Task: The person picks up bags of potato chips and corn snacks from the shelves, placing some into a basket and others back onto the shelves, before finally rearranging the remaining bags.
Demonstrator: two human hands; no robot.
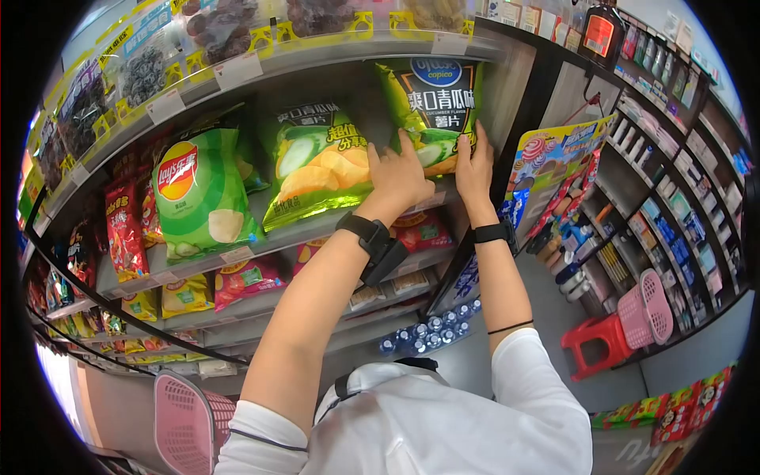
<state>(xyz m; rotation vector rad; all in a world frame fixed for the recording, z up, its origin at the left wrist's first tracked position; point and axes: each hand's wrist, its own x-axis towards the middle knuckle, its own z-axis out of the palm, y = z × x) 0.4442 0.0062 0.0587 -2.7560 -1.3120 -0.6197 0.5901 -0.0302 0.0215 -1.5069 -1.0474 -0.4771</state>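
A bag of cucumber-flavor potato chips (442, 99), black and green with a blue logo, stands upright at the right end of the shelf. My left hand (398, 178) grips its lower left side, with some fingers stretched up over the front. On its lower right edge my right hand (473, 170) holds on, its fingers pointing up along the side. Just left of my left hand, a similar green chip bag (317, 162) leans back on the same shelf. Farther left is a green Lay's chip bag (202, 194).
Bagged dried fruit (226, 32) fills the shelf above, and more snack bags (245, 281) line the shelf below. A dark upright (538, 99) closes off the right side. Bottles (431, 332) stand on the floor. Pink baskets (186, 419) and a red stool (594, 348) are nearby.
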